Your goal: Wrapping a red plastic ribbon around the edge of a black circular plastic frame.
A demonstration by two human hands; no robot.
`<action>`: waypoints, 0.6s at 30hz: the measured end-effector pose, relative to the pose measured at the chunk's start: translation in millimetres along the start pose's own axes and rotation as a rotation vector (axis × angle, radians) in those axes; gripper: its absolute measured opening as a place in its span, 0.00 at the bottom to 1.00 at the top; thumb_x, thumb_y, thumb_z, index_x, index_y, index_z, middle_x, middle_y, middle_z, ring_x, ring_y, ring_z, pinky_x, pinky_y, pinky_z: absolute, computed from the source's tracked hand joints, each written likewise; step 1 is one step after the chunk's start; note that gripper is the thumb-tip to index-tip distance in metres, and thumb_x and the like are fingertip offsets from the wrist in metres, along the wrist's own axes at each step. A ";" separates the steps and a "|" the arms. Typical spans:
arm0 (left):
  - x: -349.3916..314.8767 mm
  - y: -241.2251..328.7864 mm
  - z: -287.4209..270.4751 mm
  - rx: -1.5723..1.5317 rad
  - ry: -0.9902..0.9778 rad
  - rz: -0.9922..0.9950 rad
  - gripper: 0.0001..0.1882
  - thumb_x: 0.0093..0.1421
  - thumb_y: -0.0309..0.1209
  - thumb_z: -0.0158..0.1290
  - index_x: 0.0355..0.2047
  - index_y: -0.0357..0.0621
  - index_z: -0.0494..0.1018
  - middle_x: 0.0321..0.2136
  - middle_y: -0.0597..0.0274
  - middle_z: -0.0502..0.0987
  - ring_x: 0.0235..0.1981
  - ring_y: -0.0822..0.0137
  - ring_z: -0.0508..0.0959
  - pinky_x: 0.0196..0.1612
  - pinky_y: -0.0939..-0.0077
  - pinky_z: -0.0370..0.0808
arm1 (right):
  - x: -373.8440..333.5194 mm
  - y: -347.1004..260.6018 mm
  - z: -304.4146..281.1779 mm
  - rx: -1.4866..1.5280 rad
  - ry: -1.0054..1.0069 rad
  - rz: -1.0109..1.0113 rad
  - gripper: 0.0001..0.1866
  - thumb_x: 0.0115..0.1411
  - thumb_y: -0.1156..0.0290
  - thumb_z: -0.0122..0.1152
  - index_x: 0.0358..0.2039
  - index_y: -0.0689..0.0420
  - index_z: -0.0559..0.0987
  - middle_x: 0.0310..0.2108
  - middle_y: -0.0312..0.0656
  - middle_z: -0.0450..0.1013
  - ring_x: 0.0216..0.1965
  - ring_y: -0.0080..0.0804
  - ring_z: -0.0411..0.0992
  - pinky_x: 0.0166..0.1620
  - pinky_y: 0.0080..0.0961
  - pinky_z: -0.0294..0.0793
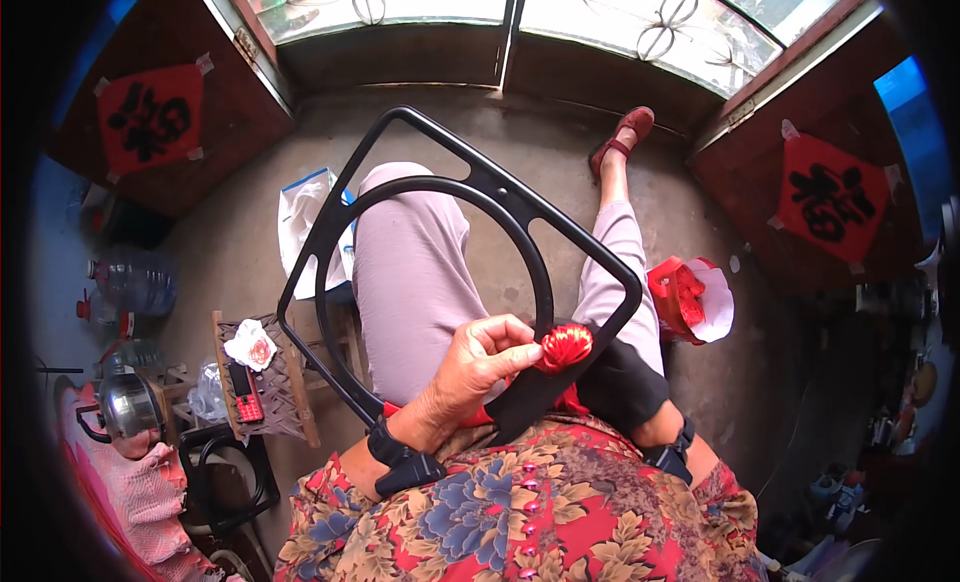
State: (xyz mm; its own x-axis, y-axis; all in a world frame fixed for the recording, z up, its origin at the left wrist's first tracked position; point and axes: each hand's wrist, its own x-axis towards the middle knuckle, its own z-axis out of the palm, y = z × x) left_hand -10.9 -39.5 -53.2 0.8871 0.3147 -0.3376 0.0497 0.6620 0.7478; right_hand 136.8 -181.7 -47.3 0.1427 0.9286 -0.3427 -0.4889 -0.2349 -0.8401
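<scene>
My left hand (pixel 477 367) pinches a shiny red pleated ball-shaped ornament (pixel 566 349) between thumb and fingertips. The ornament is against the lower right part of a black frame (pixel 487 170), a rounded square with a round ring inside it, which rests tilted over my lap. At the frame's near corner is a broad black piece (pixel 535 394), with bits of red beside it. Of my right arm the forearm (pixel 663 425) shows, with a black band around the wrist. A dark piece over my thigh (pixel 625 382) hides the right hand, so its fingers cannot be seen.
A red bag (pixel 690 300) with red items stands right of my leg. At left, a woven stool (pixel 268 397) bears a red phone (pixel 246 394) and a crumpled white wrapper (pixel 250 345). A white bag (pixel 310 227) stands beyond it. Another black frame (pixel 226 474) lies lower left.
</scene>
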 end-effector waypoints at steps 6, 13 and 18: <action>-0.9 6.5 4.2 -0.027 0.019 -0.011 0.06 0.53 0.26 0.56 0.30 0.42 0.71 0.25 0.72 0.73 0.25 0.82 0.69 0.30 0.89 0.64 | -15.4 -16.2 -3.0 -0.089 0.033 0.161 0.22 0.56 0.74 0.55 0.52 0.62 0.68 0.49 0.42 0.68 0.52 0.28 0.64 0.55 0.25 0.62; 1.8 3.6 3.5 0.075 -0.070 0.048 0.06 0.55 0.28 0.55 0.33 0.40 0.72 0.27 0.68 0.76 0.26 0.81 0.72 0.31 0.86 0.68 | 29.3 -51.3 2.9 0.210 0.094 -0.141 0.20 0.50 0.71 0.62 0.44 0.61 0.72 0.37 0.38 0.72 0.39 0.21 0.69 0.41 0.21 0.69; 1.1 11.0 24.0 0.017 0.054 0.133 0.14 0.57 0.31 0.55 0.42 0.36 0.71 0.32 0.65 0.76 0.31 0.77 0.74 0.38 0.82 0.71 | 70.0 -59.1 -7.7 -0.405 -0.187 -0.290 0.24 0.51 0.67 0.60 0.47 0.64 0.69 0.39 0.40 0.71 0.41 0.25 0.68 0.47 0.19 0.66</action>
State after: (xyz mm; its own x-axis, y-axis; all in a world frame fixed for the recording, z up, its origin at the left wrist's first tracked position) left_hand 1.6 -48.2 -31.7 0.8603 0.4357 -0.2647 -0.0587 0.6005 0.7975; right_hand 182.3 -105.0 -24.8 0.0485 0.9986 -0.0220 -0.0753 -0.0184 -0.9970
